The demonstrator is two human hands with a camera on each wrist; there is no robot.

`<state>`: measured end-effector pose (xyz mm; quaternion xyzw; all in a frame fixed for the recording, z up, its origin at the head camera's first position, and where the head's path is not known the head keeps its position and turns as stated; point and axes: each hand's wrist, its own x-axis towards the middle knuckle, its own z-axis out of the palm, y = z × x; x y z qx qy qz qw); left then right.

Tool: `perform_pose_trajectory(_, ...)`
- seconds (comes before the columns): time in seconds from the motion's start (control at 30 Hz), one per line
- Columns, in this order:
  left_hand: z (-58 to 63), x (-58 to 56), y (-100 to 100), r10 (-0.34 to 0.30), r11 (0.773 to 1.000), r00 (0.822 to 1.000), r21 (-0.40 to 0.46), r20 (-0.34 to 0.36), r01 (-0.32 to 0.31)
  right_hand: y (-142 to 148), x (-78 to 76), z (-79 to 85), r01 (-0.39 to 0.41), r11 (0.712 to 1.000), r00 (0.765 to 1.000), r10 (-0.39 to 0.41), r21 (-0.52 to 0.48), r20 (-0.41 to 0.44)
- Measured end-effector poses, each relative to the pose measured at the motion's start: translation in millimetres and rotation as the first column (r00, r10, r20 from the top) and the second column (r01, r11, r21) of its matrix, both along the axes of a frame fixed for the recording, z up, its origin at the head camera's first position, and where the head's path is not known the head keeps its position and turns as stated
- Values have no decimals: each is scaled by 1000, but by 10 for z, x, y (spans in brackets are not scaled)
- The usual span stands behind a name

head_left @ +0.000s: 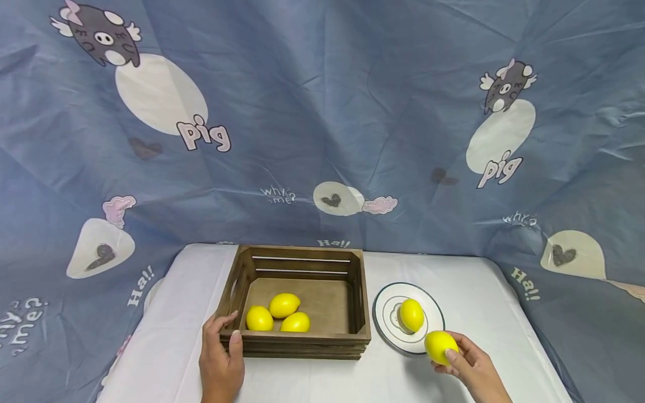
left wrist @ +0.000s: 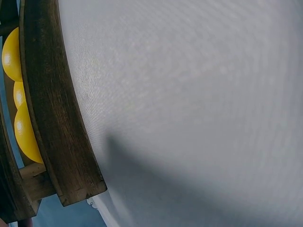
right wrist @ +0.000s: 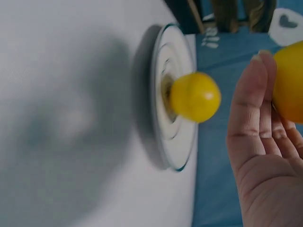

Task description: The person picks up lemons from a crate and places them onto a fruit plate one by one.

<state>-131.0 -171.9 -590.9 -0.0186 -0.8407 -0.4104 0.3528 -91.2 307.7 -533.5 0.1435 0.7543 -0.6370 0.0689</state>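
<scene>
The right hand [head_left: 466, 361] grasps 1 yellow lemon [head_left: 437, 346] between thumb and fingers, raised clear of the table at the near right edge of the white plate [head_left: 390, 302]. A 2nd lemon [head_left: 412, 315] lies on the plate. The left hand [head_left: 221, 361] grips the near left corner of the wooden crate [head_left: 302, 347], thumb at the near rim. 3 lemons [head_left: 284, 306] sit in the crate's near left part. The crate stands left of the plate on the white-covered table [head_left: 282, 383].

L hand [head_left: 221, 355] gripping, thumb [head_left: 235, 346] apart from bent fingers [head_left: 219, 322]; R hand [head_left: 467, 361], well to its R, pinching, thumb opp. fingers.
</scene>
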Motion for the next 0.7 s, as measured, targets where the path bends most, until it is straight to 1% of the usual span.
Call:
perform_pose_trajectory(0.07,-1,-2,-3,-3,1000,1000,4,1,3,40,-17,-55,41,998,999,-42,54,18)
perform_pose_trajectory(0.2,-1,10,-4,-11,1000,1000,12,10,11,130,-67,-136,71,987,996,-78,146,44)
perform_pose_trajectory(0.3,5,14,2,-13,1000,1000,7,-1,13,158,-114,-184,76,968,996,-87,238,35)
perform_pose_trajectory(0.33,6,12,3,-13,1000,1000,4,-8,13,157,-128,-198,76,958,996,-87,275,25)
perform_pose_trajectory(0.37,4,11,5,-12,1000,1000,1,-18,12,156,-140,-212,71,943,997,-79,326,11)
perform_pose_trajectory(0.43,7,8,8,-8,1000,999,-7,-35,7,145,-158,-247,69,902,998,-65,427,-23)
perform_pose_trajectory(0.53,3,2,9,-4,1000,999,-11,-45,4,126,-170,-302,76,837,995,-32,541,-91)
perform_pose_trajectory(0.6,1,-3,6,0,1000,999,-13,-41,0,111,-179,-342,90,794,989,-1,601,-147)
perform_pose_trajectory(0.7,-4,-2,2,0,1000,1000,-9,-21,-1,98,-198,-401,114,745,970,60,657,-236)
